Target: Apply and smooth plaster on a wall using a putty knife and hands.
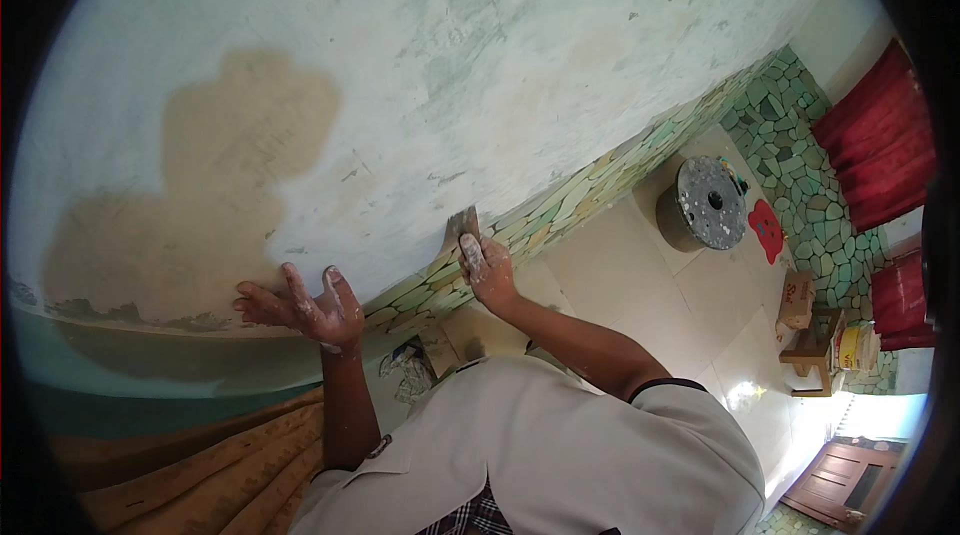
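Note:
A putty knife [463,222] is gripped in my right hand [490,277], its flat blade against the lower part of the wall [520,65], just above the stone-patterned border [560,205]. The thumb lies along the tool, and white smears mark the fingers. To the left, my left hand [318,313] is raised by the wall with its fingers spread and nothing in it. Whitish smears cover that palm too; I cannot tell whether it touches the wall. The plaster is pale and patchy, with a large tan area at the left and small dark scuffs.
On the tiled floor [650,305] stands a grey, white-spattered drum-like container [708,203], with a red mat [766,232] past it. A cardboard box [797,299] and a wooden stool [815,360] are at the right. Red curtains [880,135] and an orange-brown curtain [200,465] hang at the sides.

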The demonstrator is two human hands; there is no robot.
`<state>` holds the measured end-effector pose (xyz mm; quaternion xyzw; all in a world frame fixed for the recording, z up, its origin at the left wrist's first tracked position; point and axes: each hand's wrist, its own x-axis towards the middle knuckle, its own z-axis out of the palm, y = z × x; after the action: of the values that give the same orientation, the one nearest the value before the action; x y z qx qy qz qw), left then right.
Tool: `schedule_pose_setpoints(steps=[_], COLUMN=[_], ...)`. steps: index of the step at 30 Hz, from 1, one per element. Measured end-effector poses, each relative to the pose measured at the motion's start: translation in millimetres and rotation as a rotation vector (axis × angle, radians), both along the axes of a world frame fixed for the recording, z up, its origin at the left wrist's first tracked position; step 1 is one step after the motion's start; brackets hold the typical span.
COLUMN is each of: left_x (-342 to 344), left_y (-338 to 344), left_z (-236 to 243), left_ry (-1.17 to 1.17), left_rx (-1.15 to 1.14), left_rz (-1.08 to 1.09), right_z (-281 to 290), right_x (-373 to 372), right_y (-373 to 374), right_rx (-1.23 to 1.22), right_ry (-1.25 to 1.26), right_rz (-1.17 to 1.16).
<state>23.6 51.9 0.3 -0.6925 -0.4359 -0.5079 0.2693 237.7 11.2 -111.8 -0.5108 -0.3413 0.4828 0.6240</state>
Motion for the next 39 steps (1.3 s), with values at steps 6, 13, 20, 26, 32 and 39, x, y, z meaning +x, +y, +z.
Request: schedule_pose_setpoints(steps=[6,13,20,26,32,39], left_x=[-0.5,1.9,-0.6,2.5,-0.7,1.2], left_y=[-0.6,-1.6,-1.4,-1.4,-0.7,-1.1], left_z=[-0.1,1.8,1.9,1.7,0.3,0.1], left_ry=[0.005,0.003,0.018,0.011,0.012,0.002], left_rx=[-0.005,-0.011,-0.001,-0.019,-0.006,-0.015], left_rz=[0.000,-0.003,0.014,0.016,0.017,0.023], right_z=[21.2,0.3,36.9,-1.3,36.6,7.9], right_x=[2.7,-0.8,-4.2,-1.2,-1.0,3.3], right_y=[11.2,2.6,13.0,3.7,13.2,2.5], right_rx=[0.077,0.001,0.079,-0.011,0.060,-0.034], right_ry=[0.003,-0.034,0.027,0.023,0.088,0.090], right_rz=[0.002,-0.005,-0.064,-0.027,-0.034,-0.027])
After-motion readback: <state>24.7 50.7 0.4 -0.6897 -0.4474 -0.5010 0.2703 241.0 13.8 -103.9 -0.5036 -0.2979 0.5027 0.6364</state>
